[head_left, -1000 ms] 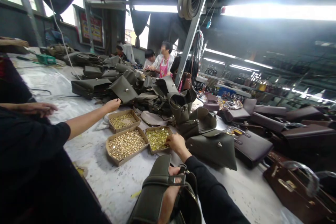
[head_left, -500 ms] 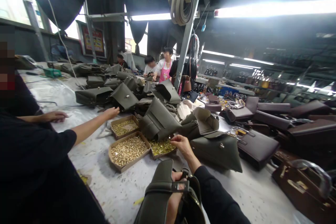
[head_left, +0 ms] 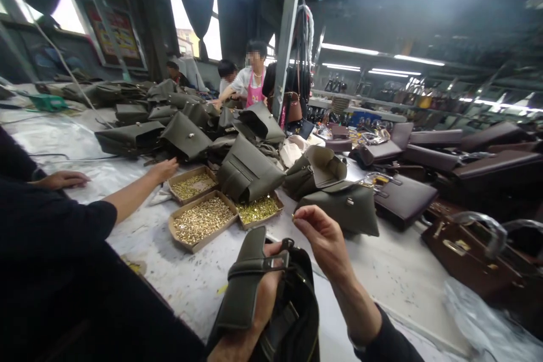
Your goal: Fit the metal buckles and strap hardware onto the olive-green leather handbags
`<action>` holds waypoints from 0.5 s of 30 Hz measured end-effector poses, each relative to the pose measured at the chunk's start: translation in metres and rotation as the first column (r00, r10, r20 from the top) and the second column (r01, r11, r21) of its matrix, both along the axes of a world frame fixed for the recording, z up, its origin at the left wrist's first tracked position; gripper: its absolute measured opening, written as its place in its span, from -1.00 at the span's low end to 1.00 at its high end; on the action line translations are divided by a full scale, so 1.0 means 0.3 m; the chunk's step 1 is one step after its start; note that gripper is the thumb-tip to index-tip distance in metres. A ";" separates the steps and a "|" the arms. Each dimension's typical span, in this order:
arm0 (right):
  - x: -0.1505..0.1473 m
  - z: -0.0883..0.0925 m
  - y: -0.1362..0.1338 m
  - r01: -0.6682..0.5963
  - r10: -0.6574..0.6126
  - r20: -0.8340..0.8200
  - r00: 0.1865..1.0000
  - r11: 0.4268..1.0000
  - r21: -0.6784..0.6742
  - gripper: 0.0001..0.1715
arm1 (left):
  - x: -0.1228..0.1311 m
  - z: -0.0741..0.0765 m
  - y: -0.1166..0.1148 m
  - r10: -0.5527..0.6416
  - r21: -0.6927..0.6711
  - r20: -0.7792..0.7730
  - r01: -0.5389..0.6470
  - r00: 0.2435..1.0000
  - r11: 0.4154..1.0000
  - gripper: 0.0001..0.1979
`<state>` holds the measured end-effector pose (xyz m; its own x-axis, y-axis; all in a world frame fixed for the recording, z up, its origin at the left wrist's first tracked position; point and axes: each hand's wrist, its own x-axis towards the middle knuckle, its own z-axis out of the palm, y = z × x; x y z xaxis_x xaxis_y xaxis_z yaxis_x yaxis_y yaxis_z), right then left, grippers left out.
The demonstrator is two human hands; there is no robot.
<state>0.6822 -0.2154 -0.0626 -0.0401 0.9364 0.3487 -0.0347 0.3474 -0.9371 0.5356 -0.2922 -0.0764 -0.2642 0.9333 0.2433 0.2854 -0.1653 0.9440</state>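
Observation:
My left hand (head_left: 268,294) is closed around an olive-green leather handbag (head_left: 244,288), under its flap and strap, at the front edge of the table. Over the bag's right side, my right hand (head_left: 324,237) pinches a small gold-coloured metal stud (head_left: 293,217) between thumb and fingertips; its exact shape is too small to tell. Beyond my hands stand a tray of small gold-coloured studs (head_left: 259,210), partly under a green bag (head_left: 250,172), a larger tray of rose-gold pieces (head_left: 203,220) and a third tray of brass-coloured pieces (head_left: 190,185).
A co-worker's bare arm (head_left: 136,186) reaches in from the left beside the trays. Piled green bags (head_left: 186,136) cover the table's far side. Dark brown handbags (head_left: 403,201) lie to the right, with plastic wrap (head_left: 487,311) in front. A metal post (head_left: 286,39) rises behind.
My right hand has drawn back from the small tray toward me and above the bag, with the stud in its fingertips. My left hand still holds the bag. The camera view has tilted down.

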 end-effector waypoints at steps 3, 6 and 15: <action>0.017 0.001 -0.121 0.038 -0.054 0.155 0.986 0.994 0.101 -0.89 | 0.011 -0.051 0.077 -0.100 -0.072 0.056 0.104 0.993 0.992 -0.70; 0.018 -0.036 -0.173 0.081 -0.123 0.215 0.969 0.978 0.195 -0.88 | 0.006 -0.060 0.082 -0.123 -0.073 0.043 0.126 0.991 0.989 -0.68; 0.015 -0.107 -0.165 0.108 -0.115 0.073 0.991 0.989 0.102 -0.87 | -0.012 -0.060 0.086 -0.189 -0.038 -0.058 0.187 0.980 0.982 -0.61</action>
